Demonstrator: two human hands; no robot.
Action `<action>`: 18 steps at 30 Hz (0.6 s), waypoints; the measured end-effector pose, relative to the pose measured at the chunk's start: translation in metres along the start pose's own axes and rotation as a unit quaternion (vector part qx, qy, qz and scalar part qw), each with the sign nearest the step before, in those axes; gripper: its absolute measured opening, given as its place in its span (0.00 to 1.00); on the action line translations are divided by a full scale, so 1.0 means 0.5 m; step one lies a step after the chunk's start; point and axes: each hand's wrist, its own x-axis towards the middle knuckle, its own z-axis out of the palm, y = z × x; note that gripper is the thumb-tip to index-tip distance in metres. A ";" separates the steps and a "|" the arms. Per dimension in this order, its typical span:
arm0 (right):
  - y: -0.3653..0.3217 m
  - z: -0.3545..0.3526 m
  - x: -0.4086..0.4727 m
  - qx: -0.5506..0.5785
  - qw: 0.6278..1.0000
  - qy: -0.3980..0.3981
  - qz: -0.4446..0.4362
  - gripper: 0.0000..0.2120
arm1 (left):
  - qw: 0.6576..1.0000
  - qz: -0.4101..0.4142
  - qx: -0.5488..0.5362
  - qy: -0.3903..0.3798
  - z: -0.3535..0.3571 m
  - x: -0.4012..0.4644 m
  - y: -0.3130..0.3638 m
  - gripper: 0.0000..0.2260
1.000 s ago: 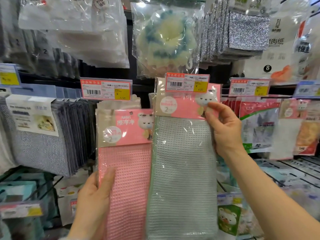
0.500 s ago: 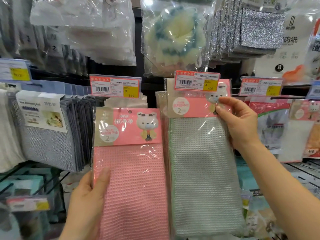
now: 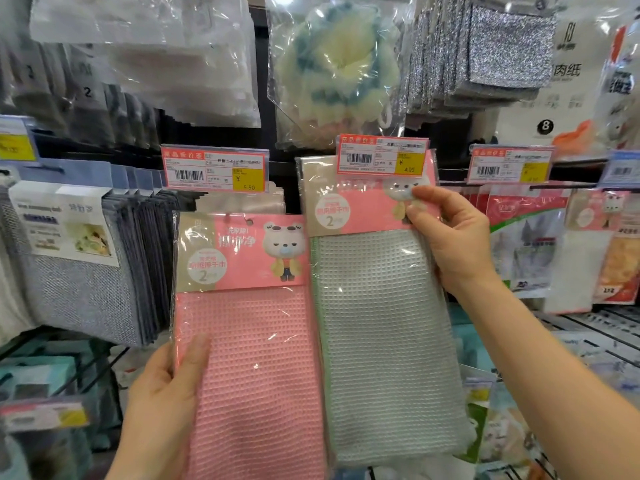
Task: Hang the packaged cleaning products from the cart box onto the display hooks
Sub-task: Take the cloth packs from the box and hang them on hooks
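Two packs of waffle cloth fill the middle of our view, side by side before the display. Our left hand (image 3: 166,403) holds the pink pack (image 3: 249,358) by its lower left edge, thumb laid flat over the front and the other fingers hidden behind, so that grip is closed on it. The pack stands upright, its pink header card with a cartoon bear just below the price tag (image 3: 214,169) marked 5.50.

Our right hand (image 3: 450,244) pinches the top right corner of the grey pack (image 3: 381,341), thumb and forefinger curled onto its header card. The top of this pack sits behind the price tag (image 3: 382,155) marked 4.00; we cannot tell whether it is on a hook. Its left edge touches the pink pack's right edge.

At the display's left edge hang blue-grey cloths (image 3: 83,271). Above the two packs hangs a bagged yellow and blue puff (image 3: 336,71), and toward the upper right corner a row of silver scourers (image 3: 491,53). Past our right wrist, at the right edge, hang more packs with red and orange fronts (image 3: 526,244).
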 end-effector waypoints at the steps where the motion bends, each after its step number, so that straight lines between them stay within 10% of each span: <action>1: 0.001 0.003 0.001 -0.002 1.000 -0.005 -0.004 0.13 | 1.000 -0.002 0.000 -0.002 0.003 -0.003 0.002 0.05; 18: 0.000 -0.017 0.004 -0.052 0.998 0.010 -0.026 0.16 | 1.000 0.012 0.025 0.004 0.012 -0.015 0.024 0.03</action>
